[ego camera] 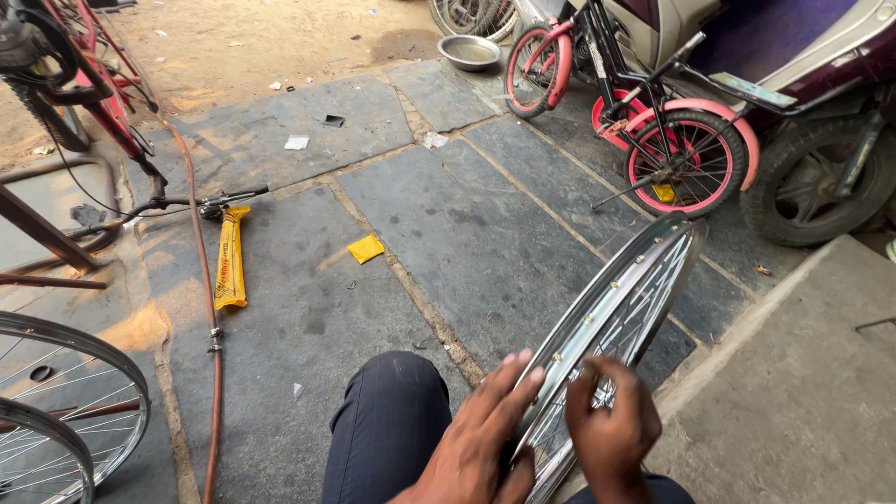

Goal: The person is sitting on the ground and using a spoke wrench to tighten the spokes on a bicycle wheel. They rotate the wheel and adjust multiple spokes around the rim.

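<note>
Left hand (481,439) flat against bare wheel rim (621,299); right hand (611,429) pinching at spokes.

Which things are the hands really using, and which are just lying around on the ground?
In use:
- bare wheel rim, standing on edge
- left hand laid flat on its rim
- right hand gripping at its spokes

Just lying about:
- yellow packet
- yellow scrap
- metal bowl
- small pink bicycle
- orange hose
- spare wheels
</note>
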